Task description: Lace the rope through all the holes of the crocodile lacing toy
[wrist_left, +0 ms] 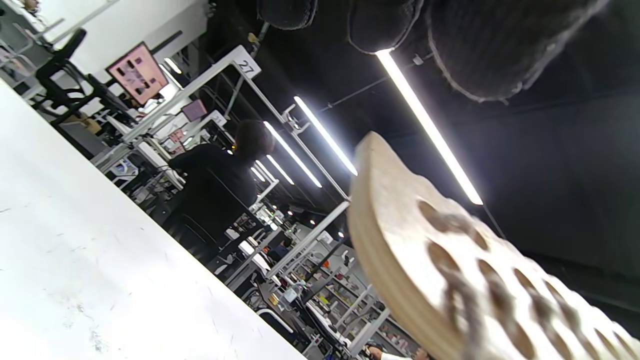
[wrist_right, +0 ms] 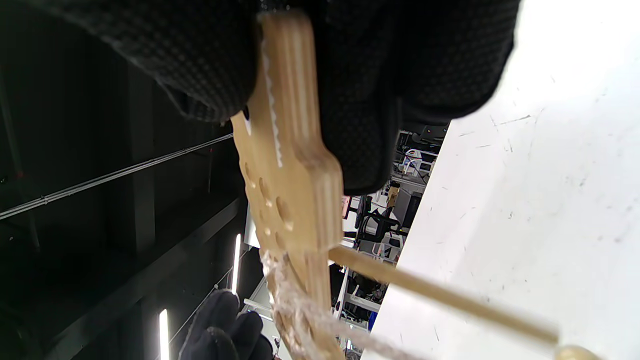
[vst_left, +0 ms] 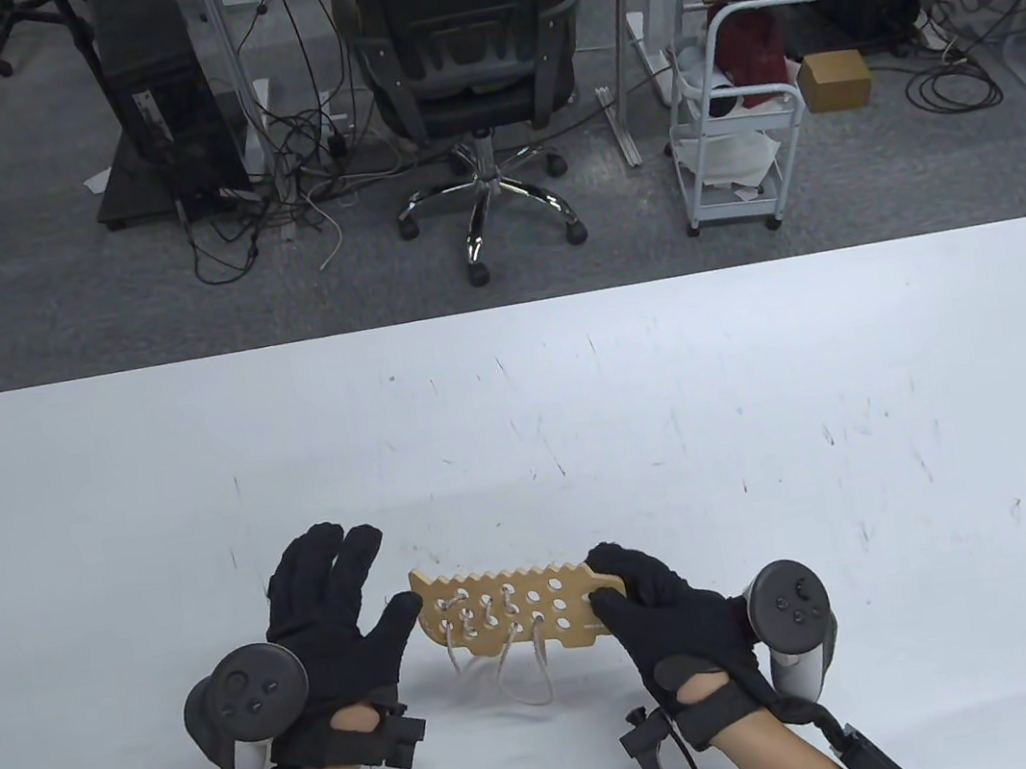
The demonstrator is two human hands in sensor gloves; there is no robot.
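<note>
Right hand (vst_left: 676, 616): grip closed on one end of the toy (vst_left: 510, 611), thumb above, fingers beneath; left hand (vst_left: 328, 628): fingers spread and straight, holding nothing, thumb just beside the toy's other end; toy: held above the tabletop (vst_left: 766, 383) near its front edge; rope (vst_left: 517, 656): laced through the left-end holes, loops hanging below.
</note>
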